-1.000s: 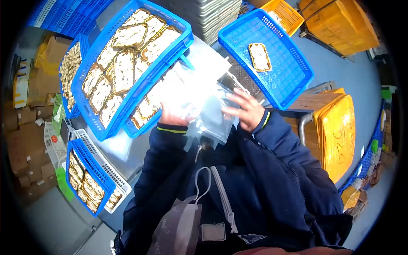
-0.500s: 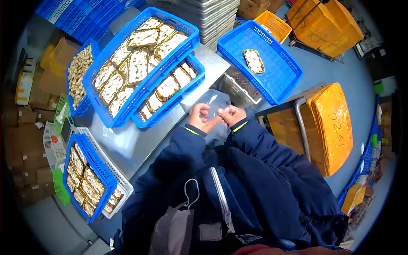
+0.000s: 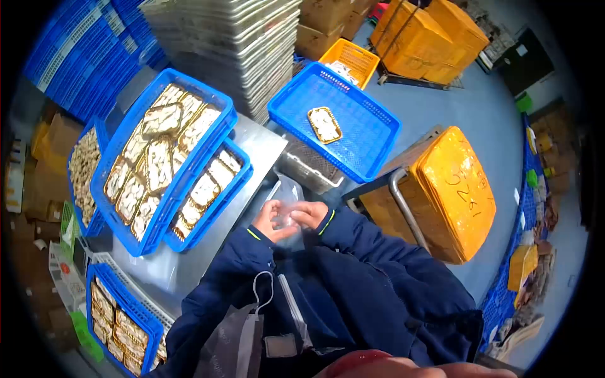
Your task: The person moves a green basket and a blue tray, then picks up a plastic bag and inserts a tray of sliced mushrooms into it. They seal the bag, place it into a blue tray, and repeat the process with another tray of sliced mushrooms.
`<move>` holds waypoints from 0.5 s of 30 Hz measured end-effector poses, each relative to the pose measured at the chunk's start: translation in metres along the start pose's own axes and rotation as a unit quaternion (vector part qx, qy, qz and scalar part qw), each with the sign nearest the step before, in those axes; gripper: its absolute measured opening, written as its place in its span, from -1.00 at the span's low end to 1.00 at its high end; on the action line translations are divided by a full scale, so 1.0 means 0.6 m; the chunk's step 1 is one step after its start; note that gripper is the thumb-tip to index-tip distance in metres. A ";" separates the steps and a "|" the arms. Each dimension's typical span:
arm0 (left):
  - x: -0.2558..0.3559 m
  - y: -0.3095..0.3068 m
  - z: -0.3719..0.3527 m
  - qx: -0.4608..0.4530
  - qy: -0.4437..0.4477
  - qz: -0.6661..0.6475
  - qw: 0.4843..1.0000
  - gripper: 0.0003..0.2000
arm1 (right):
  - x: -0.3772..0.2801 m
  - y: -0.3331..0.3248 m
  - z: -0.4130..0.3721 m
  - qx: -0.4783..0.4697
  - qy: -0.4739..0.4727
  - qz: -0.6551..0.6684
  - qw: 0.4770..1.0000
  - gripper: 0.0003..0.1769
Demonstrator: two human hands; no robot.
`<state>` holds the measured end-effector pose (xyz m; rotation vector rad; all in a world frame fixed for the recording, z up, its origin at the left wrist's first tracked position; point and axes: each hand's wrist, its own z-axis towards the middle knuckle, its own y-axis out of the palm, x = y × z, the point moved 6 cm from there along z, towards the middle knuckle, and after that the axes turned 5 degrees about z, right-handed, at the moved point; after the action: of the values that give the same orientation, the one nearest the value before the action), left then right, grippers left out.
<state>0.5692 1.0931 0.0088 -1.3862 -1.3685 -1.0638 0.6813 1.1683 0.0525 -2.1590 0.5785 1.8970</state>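
Note:
A clear plastic bag (image 3: pixel 289 192) is held between my two hands, in front of my jacket. My left hand (image 3: pixel 271 222) has its fingers curled round the bag's near part. Pinched on the same plastic, my right hand (image 3: pixel 309 214) is close beside it. On the metal table to the left, a large blue crate (image 3: pixel 146 242) holds several trays of pale pieces. A second blue crate (image 3: pixel 242 178) with similar trays lies partly under it. One filled tray (image 3: pixel 325 125) rests in a blue crate (image 3: pixel 372 151) ahead of my hands.
Stacked grey trays (image 3: pixel 252 57) stand beyond the metal table (image 3: pixel 252 135). A trolley with a metal handle (image 3: pixel 403 205) and a yellow-wrapped box (image 3: pixel 460 192) is at the right. Another blue crate (image 3: pixel 154 324) of trays sits at the lower left.
The view has shifted, so the crates and boxes appear lower and further left. My hands have come closer together on the bag.

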 end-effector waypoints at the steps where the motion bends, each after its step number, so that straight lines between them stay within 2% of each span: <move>1: 0.020 0.012 0.002 -0.030 -0.022 -0.017 0.999 -0.31 | 0.005 -0.012 -0.002 0.043 0.043 0.035 0.998 -0.74; 2: 0.024 0.018 0.008 -0.024 -0.028 0.008 0.999 -0.30 | -0.021 -0.023 -0.010 0.100 0.051 -0.008 0.994 -0.77; 4: 0.039 0.027 0.014 0.005 -0.001 0.030 1.000 -0.35 | -0.018 -0.030 -0.010 0.102 -0.054 -0.102 0.988 -0.76; 6: 0.043 0.027 0.020 0.016 0.006 0.043 0.999 -0.41 | 0.013 -0.034 -0.015 0.142 0.010 -0.044 0.989 -0.74; 7: 0.040 0.027 0.021 0.022 0.008 0.050 0.998 -0.43 | -0.018 -0.022 -0.021 0.132 -0.015 -0.046 0.990 -0.72; 8: 0.060 0.029 0.025 0.021 0.133 0.071 0.988 -0.51 | -0.035 -0.017 -0.026 0.133 -0.023 -0.034 0.990 -0.72; 10: 0.070 0.022 0.019 0.039 0.117 0.147 0.981 -0.57 | -0.054 -0.006 -0.031 0.133 -0.042 -0.008 0.990 -0.72; 11: 0.047 0.021 0.024 0.015 0.053 0.085 0.995 -0.60 | -0.060 -0.007 -0.032 0.139 -0.086 -0.122 0.979 -0.74; 12: 0.011 0.017 0.036 0.038 0.077 0.069 0.994 -0.65 | -0.057 -0.007 -0.033 0.176 -0.086 -0.184 0.963 -0.79; 14: 0.015 0.009 0.029 0.066 0.054 0.019 0.996 -0.69 | -0.054 -0.002 -0.035 0.227 -0.123 -0.353 0.899 -0.83; 15: 0.061 0.000 0.010 0.095 0.038 0.111 0.988 -0.76 | -0.068 0.003 -0.035 0.228 -0.158 -0.297 0.914 -0.85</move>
<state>0.5697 1.1073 0.0430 -1.3082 -1.1954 -0.8095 0.6954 1.1642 0.0958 -1.4660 0.2242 1.5278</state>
